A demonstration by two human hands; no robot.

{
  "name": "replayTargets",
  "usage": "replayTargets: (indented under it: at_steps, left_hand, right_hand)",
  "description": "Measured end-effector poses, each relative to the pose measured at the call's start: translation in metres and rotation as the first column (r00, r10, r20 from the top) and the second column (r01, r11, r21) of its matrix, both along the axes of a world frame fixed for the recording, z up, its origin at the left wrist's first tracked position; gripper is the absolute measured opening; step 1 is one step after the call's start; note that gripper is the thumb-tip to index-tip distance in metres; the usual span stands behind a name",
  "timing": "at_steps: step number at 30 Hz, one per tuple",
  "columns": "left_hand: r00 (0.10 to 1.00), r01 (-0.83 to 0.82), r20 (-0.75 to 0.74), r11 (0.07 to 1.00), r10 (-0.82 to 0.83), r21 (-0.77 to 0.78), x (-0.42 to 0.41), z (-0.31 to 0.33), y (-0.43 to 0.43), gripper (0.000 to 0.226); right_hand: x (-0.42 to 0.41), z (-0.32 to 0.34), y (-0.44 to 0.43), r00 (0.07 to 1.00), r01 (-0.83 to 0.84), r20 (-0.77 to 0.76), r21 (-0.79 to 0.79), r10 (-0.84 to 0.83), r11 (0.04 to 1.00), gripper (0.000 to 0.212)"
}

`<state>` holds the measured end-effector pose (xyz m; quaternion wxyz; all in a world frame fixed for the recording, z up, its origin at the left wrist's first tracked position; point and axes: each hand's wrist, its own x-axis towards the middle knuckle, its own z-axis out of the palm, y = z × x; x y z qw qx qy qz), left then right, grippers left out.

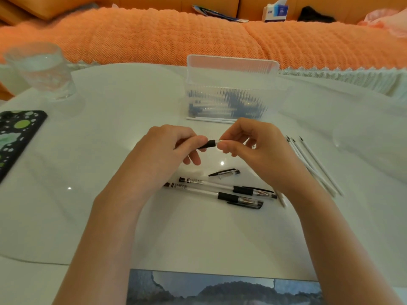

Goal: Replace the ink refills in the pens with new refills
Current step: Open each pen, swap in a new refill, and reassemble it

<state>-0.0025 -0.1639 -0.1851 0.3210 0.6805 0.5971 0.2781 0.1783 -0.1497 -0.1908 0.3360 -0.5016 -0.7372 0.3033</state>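
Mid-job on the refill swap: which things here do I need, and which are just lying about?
Job: pen, gripped by left hand and pinched by right hand; capped pens; loose cap; loose refills; clear box holding more refills.
Lying about: glass; dark patterned item; picture; tissue box.

Warm, rather dim indoor light gives everything an orange cast. Two small bright glints on the glossy table show the light comes from above, and soft, pale shadows lie beside the forearms. The left hand, the right hand and the pen between them are fairly sharp. The glass at far left and the sofa are blurred, and the far edges bow.
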Motion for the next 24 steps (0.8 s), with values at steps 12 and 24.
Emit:
replayTargets:
  at_steps: [12,24]
  left_hand:
    - [1.0,-0.021,0.009,0.999,0.021,0.033,0.0012,0.0008,-0.0005,0.023]
    - [0.999,-0.032,0.004,0.998,0.031,0.058,0.0004,0.0019,-0.0012,0.026]
  right_hand:
    - [0.0013,0.0004,0.0004,1.0,0.01,0.018,0.003,-0.011,1.0,0.008]
    - [0.0016,0.0006,0.0003,1.0,0.016,0.014,-0.003,-0.015,1.0,0.011]
